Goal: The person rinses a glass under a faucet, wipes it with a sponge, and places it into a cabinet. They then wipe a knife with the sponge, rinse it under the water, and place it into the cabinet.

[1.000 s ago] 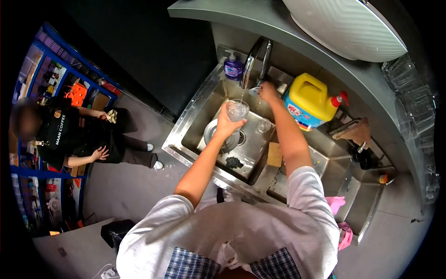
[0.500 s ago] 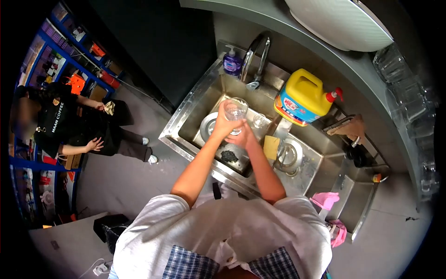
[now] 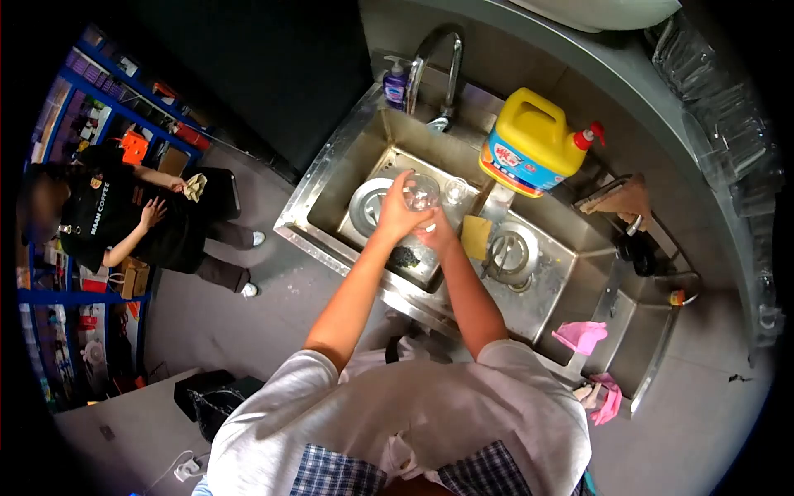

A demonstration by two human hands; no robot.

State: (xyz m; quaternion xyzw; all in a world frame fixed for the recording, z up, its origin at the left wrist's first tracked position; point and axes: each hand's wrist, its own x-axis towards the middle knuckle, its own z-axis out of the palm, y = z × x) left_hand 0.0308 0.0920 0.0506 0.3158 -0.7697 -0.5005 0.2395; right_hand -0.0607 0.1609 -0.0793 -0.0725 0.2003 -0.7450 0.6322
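Over the left basin of the steel sink (image 3: 318, 221), my left hand (image 3: 399, 213) is closed around the side of a clear glass (image 3: 423, 190). My right hand (image 3: 435, 230) grips the same glass from below and to the right; its fingers are partly hidden. A small white patch shows where the two hands meet. Beside the held glass, a second clear glass (image 3: 456, 190) stands in the basin. A round metal disc (image 3: 364, 207) lies left of my hands, and a dark clump (image 3: 403, 257) sits beneath them. The yellow sponge (image 3: 475, 237) rests on the divider at right.
A tap (image 3: 451, 78) and a purple soap bottle (image 3: 394, 87) stand behind the basin. To the right are a large yellow detergent jug (image 3: 529, 145) and a pink cloth (image 3: 581, 336). Stacked glasses (image 3: 719, 107) line the shelf. A co-worker (image 3: 124, 207) stands at left holding a cloth.
The view has shifted, with the sink appearing slightly higher and further left. The glass has tilted between my hands, its rim less plainly visible. The co-worker's free hand has risen.
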